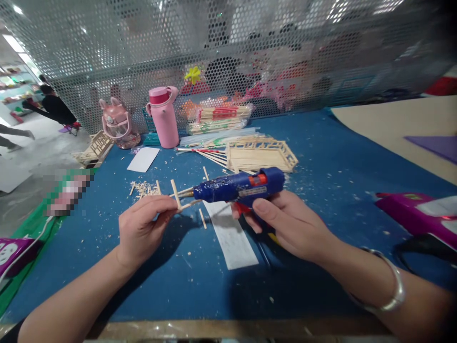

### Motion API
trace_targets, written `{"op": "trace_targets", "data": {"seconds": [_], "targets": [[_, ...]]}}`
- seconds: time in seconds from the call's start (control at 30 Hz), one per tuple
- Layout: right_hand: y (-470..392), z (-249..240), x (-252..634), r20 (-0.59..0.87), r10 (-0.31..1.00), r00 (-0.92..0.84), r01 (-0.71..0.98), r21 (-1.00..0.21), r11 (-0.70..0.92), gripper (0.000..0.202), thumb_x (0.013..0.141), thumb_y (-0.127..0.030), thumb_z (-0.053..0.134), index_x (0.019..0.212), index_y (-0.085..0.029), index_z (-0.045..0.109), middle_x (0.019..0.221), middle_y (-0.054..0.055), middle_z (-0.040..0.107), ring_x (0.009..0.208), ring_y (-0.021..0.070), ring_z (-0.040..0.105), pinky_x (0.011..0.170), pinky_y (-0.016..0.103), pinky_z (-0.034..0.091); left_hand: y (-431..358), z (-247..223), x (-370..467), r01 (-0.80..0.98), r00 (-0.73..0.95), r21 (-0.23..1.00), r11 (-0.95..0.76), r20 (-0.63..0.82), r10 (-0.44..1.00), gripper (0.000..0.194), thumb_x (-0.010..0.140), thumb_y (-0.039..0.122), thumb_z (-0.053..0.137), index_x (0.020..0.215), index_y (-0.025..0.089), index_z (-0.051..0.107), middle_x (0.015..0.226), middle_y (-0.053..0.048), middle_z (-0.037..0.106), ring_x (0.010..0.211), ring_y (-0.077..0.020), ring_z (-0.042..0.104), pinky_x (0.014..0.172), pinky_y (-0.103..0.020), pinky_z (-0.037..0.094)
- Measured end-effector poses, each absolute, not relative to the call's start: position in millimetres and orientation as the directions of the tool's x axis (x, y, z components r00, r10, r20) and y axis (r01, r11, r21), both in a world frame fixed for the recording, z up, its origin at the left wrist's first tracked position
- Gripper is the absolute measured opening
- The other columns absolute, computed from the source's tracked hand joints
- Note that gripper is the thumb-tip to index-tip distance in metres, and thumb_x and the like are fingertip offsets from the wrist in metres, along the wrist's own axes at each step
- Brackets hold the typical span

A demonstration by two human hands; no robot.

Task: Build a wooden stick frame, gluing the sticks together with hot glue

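Observation:
My right hand (pixel 285 221) is wrapped round a blue hot glue gun (pixel 228 186) with a red trigger, its nozzle pointing left. Between the fingers of my left hand (pixel 148 224) is a small frame of thin wooden sticks (pixel 175 194), with one short stick standing up at its corner. The nozzle tip is close to the frame's sticks; whether it touches them I cannot tell. Below the gun a strip of white paper (pixel 232 243) lies on the blue table, with a loose short stick (pixel 202 218) beside it. A heap of small stick pieces (pixel 144 189) lies behind my left hand.
At the back stand a pink bottle (pixel 166 121), a clear cup with a pink lid (pixel 119 126) and bagged sticks (pixel 221 116) before a perforated metal screen (pixel 267 52). A wooden tray-like model (pixel 250 159) lies behind the gun. Purple objects (pixel 414 212) flank both sides.

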State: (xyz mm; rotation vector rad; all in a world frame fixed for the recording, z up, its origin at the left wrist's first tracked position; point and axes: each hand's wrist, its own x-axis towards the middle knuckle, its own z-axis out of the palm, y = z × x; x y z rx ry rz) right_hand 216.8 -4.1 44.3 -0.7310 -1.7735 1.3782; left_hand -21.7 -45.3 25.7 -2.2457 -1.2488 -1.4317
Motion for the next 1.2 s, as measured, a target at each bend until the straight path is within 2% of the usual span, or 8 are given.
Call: {"op": "trace_targets", "data": {"seconds": [0.17,0.43,0.73,0.97,1.13,1.2], "targets": [[-3.5,46.4,214.4,0.202,0.808,-0.553,-0.023,-0.973,0.228,0.038,0.081,-0.052,0.047,0.076,-0.015,0.052,0.068,0.001,0.053,0.046,0.0056,0.041,0.044,0.023,0.032,-45.9,25.2,-21.8,0.728,0.173,0.268,-0.631,0.819,0.547,0.013,0.075,0.006,0.059,0.079,0.018,0.062,0.074,0.0,0.068,0.071,-0.009,0.063,0.065,-0.019,0.053],[-1.4,45.2,214.5,0.224,0.82,-0.527,-0.021,-0.968,0.251,0.04,0.083,-0.052,0.044,0.07,-0.015,0.054,0.048,-0.003,0.044,0.045,0.0075,0.041,0.047,0.023,0.033,-46.0,25.9,-21.1,0.721,0.181,0.265,-0.64,0.82,0.543,0.011,0.075,0.008,0.06,0.078,0.018,0.063,0.073,0.0,0.068,0.07,-0.0081,0.063,0.064,-0.018,0.053],[-2.4,48.7,211.2,0.237,0.838,-0.492,-0.023,-0.965,0.259,0.04,0.083,-0.052,0.045,0.067,-0.015,0.052,0.051,-0.003,0.046,0.046,0.007,0.041,0.047,0.024,0.032,-47.4,25.6,-21.3,0.715,0.188,0.268,-0.646,0.816,0.547,0.01,0.075,0.008,0.061,0.078,0.018,0.064,0.075,-0.001,0.068,0.07,-0.0084,0.063,0.064,-0.019,0.053],[-2.3,45.6,211.4,0.239,0.811,-0.534,-0.063,-0.968,0.244,0.036,0.084,-0.048,0.045,0.071,-0.015,0.051,0.054,-0.003,0.047,0.046,0.0061,0.041,0.047,0.023,0.031,-46.8,25.9,-21.9,0.713,0.195,0.263,-0.65,0.816,0.544,0.013,0.074,0.007,0.06,0.079,0.018,0.063,0.075,-0.001,0.068,0.07,-0.0084,0.063,0.063,-0.019,0.053],[-4.3,49.6,214.5,0.191,0.798,-0.572,-0.028,-0.976,0.214,0.039,0.081,-0.051,0.048,0.071,-0.013,0.053,0.065,0.001,0.053,0.045,0.005,0.041,0.044,0.023,0.03,-45.8,24.3,-24.4,0.726,0.18,0.271,-0.632,0.812,0.555,0.014,0.074,0.005,0.06,0.079,0.018,0.064,0.075,-0.001,0.068,0.071,-0.009,0.063,0.065,-0.019,0.053],[-3.8,50.6,214.9,0.204,0.799,-0.566,-0.034,-0.974,0.225,0.04,0.081,-0.052,0.047,0.071,-0.014,0.053,0.062,0.001,0.052,0.045,0.0053,0.04,0.044,0.023,0.031,-45.8,23.9,-25.3,0.726,0.172,0.28,-0.628,0.81,0.561,0.013,0.074,0.006,0.06,0.078,0.018,0.064,0.076,-0.001,0.068,0.072,-0.0095,0.063,0.066,-0.02,0.053]]}}
